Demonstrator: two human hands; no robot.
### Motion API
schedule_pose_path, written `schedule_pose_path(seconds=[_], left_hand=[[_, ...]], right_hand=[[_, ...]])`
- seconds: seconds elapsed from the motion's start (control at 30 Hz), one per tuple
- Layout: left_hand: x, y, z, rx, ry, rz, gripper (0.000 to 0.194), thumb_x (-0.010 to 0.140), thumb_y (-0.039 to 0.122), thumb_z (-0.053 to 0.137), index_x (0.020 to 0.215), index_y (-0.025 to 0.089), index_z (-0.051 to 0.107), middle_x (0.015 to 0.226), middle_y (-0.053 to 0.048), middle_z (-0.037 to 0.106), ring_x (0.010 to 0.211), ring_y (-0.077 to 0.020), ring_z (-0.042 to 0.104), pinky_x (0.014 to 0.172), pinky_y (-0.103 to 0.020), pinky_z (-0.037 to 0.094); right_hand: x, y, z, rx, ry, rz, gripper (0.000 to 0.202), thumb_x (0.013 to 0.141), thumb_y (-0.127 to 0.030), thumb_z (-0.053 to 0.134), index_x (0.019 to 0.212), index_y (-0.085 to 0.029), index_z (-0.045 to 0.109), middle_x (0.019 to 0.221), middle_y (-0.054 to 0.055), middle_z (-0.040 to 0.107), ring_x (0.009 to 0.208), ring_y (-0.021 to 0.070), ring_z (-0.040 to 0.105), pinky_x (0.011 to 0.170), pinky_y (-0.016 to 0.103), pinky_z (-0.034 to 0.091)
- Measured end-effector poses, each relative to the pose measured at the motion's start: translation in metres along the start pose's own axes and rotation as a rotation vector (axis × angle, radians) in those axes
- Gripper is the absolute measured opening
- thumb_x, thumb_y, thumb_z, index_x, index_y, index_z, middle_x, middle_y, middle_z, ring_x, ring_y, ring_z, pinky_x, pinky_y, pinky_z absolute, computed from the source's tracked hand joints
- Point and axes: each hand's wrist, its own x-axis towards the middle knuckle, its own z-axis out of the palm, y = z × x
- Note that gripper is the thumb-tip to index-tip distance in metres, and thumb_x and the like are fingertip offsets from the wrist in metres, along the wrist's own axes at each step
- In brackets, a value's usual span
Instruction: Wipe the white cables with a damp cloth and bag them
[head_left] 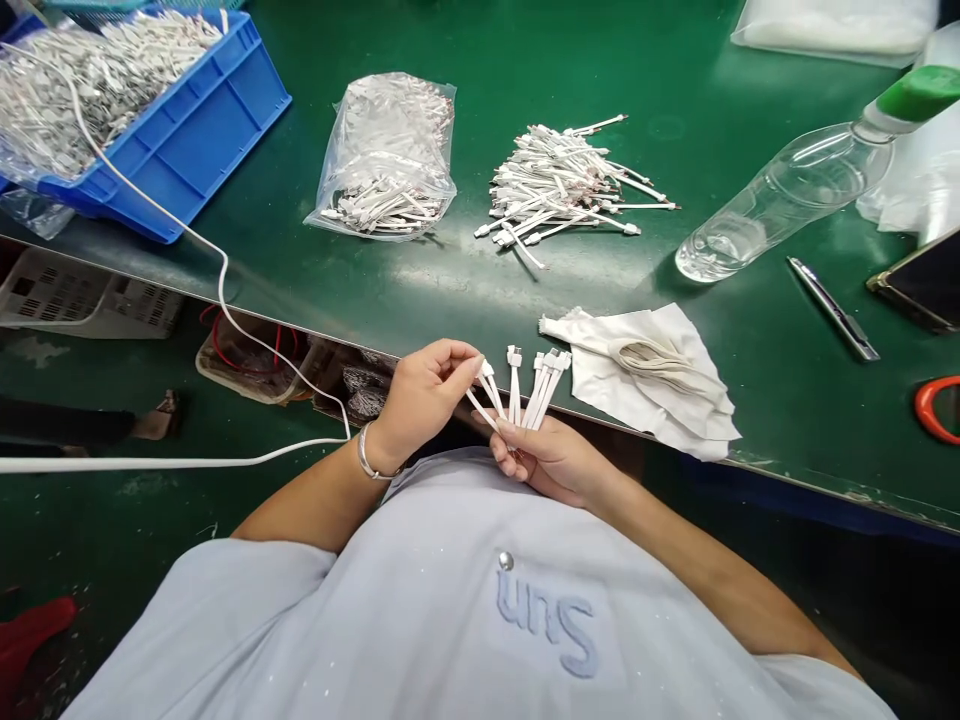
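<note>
Several short white cables [534, 395] with small plugs fan out from my right hand [551, 455], which pinches them near their lower ends. My left hand [431, 390] is closed at the fingertips on the plug end of the leftmost cable of this bunch. Both hands are in front of my body at the near edge of the table. A loose heap of similar white cables [559, 185] lies on the green table beyond them. To its left is a clear plastic bag [394, 155] filled with more cables.
A blue crate [202, 125] piled with cables stands at the far left, with a long white cord [223, 270] hanging across it. On the right are a white cloth [697, 400], a clear bottle [787, 185], a utility knife [832, 308] and an orange handle [930, 410].
</note>
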Motion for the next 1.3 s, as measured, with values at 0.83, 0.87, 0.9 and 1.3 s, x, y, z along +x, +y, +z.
schedule_pose_path(seconds=[0.83,0.87,0.9,1.3], left_hand=[[0.040,0.026,-0.011,0.386,-0.317,0.131,0.011,0.080,0.022,0.057,0.081,0.019,0.047,0.065,0.005,0.047,0.058,-0.0086,0.043,0.056,-0.022,0.035],[0.042,0.025,-0.012,0.346,-0.313,0.109,0.012,0.080,0.023,0.057,0.083,0.019,0.047,0.065,0.005,0.047,0.058,-0.0086,0.044,0.056,-0.021,0.035],[0.045,0.024,-0.012,0.310,-0.294,0.096,0.012,0.080,0.023,0.057,0.085,0.019,0.047,0.065,0.005,0.048,0.059,-0.0088,0.046,0.056,-0.021,0.036],[0.069,0.061,0.016,-0.014,0.047,0.204,0.017,0.082,0.024,0.058,0.096,0.020,0.049,0.071,0.003,0.058,0.062,-0.0089,0.058,0.060,-0.020,0.044]], right_hand=[[0.002,-0.009,0.002,0.015,0.076,-0.042,0.040,0.067,-0.033,0.080,0.097,-0.013,0.065,0.060,-0.002,0.059,0.050,0.0048,0.051,0.047,0.015,0.038],[0.002,-0.008,0.002,0.021,0.077,-0.040,0.039,0.067,-0.033,0.079,0.098,-0.013,0.065,0.060,-0.002,0.059,0.050,0.0047,0.050,0.047,0.015,0.038],[0.002,-0.008,0.002,0.027,0.076,-0.040,0.038,0.068,-0.032,0.079,0.098,-0.012,0.065,0.060,-0.002,0.059,0.050,0.0046,0.050,0.047,0.015,0.038],[0.005,-0.009,0.005,0.065,0.098,-0.037,0.032,0.070,-0.029,0.077,0.094,-0.012,0.068,0.059,-0.001,0.059,0.050,0.0049,0.050,0.046,0.016,0.036]])
